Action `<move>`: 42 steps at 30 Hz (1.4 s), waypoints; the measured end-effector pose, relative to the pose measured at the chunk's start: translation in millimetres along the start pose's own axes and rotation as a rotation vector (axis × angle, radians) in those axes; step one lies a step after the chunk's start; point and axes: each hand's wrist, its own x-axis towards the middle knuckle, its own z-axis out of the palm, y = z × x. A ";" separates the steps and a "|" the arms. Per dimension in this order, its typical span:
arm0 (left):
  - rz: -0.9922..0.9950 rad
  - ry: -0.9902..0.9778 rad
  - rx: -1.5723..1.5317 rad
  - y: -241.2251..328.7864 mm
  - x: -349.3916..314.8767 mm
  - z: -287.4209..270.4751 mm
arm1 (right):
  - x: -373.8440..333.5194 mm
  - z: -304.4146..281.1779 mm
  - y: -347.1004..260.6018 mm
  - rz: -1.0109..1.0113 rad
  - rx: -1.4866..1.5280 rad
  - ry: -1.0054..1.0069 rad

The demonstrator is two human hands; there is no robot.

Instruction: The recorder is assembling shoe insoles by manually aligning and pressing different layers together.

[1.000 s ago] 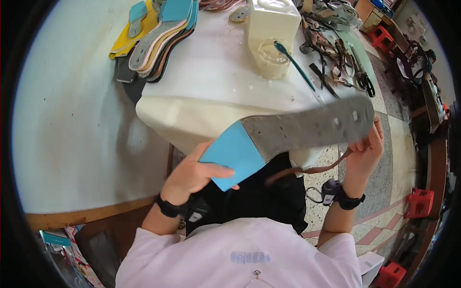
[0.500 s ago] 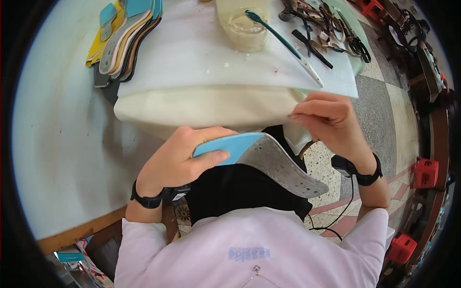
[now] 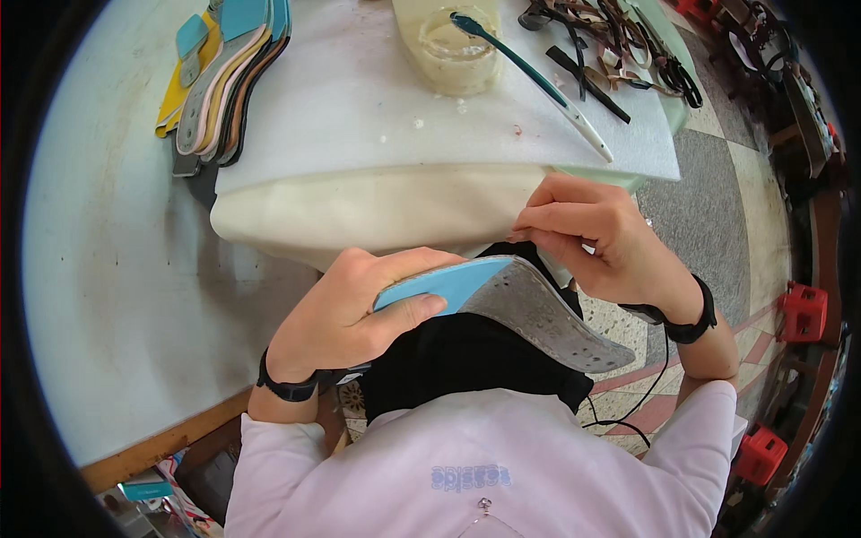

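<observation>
A curved shoe insole point(image 3: 556, 318), blue at the heel end and speckled grey along the rest, is tilted above my lap. My left hand point(image 3: 354, 309) grips its blue end, thumb on the near face and fingers behind. Just above the insole's middle, apart from it, my right hand point(image 3: 605, 233) is closed in a pinch; whatever its fingertips may hold is too small to make out. Beyond both hands, a cream padded cloth point(image 3: 377, 211) hangs over the table's near edge.
A stack of insoles point(image 3: 229, 85) lies at the far left on a yellow cloth. A toothbrush point(image 3: 538, 85) leans on a cloudy plastic tub point(image 3: 457, 67). Dark straps point(image 3: 596, 54) are heaped at the far right. Red stools point(image 3: 801, 312) stand on the tiled floor.
My right hand has moved left and slightly down, closer to the insole. My left hand and the insole have shifted a little to the right.
</observation>
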 end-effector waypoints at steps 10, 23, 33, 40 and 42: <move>-0.094 0.048 -0.083 -9.8 1.5 3.2 | -0.6 1.4 2.1 0.015 0.063 0.001; -0.178 0.092 -0.158 -12.6 0.3 1.9 | 6.9 -5.4 0.8 0.051 0.044 -0.167; -0.161 0.092 -0.174 -17.6 0.7 0.7 | 13.2 -9.1 0.5 0.068 0.105 -0.223; -0.177 0.111 -0.176 -18.8 1.2 -1.2 | 15.7 -8.4 0.8 0.039 0.071 -0.221; -0.174 0.115 -0.178 -18.6 1.5 -1.5 | 16.0 -8.2 0.2 0.035 0.056 -0.225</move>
